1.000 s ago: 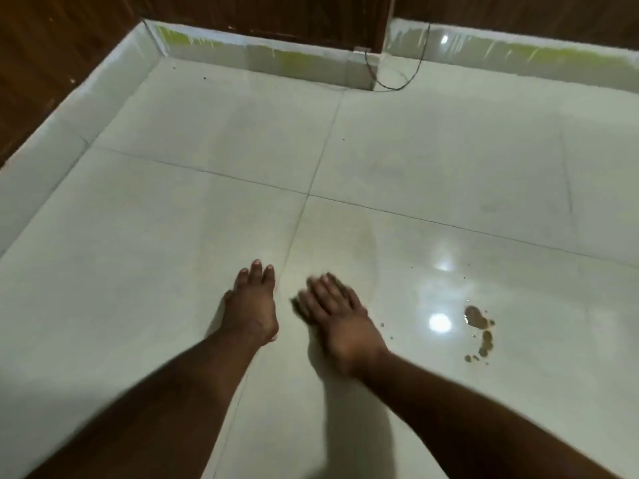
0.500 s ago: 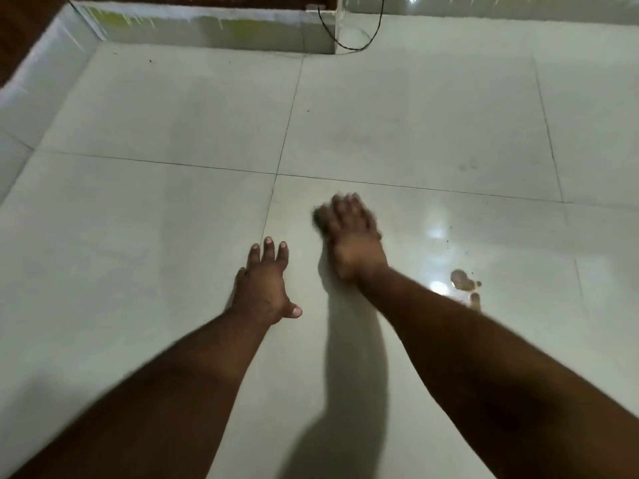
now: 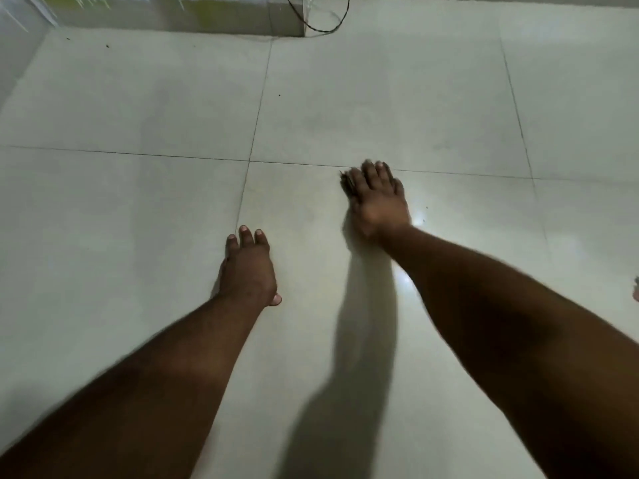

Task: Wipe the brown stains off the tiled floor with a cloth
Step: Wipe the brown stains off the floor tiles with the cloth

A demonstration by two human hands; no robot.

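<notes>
Dark cloth (image 3: 346, 184) mostly hidden under right hand (image 3: 377, 198); flat on pale tiled floor (image 3: 138, 209).

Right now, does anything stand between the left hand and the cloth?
Nothing visible does. The cloth lies under the right hand, only its dark edge showing; between it and the left hand there is just tiled floor.

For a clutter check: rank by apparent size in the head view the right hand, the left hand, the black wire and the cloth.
1. Right hand and left hand: alike, unranked.
2. Black wire: thin, partly cut off.
3. Cloth: only a dark edge shows beside the right fingers.
</notes>
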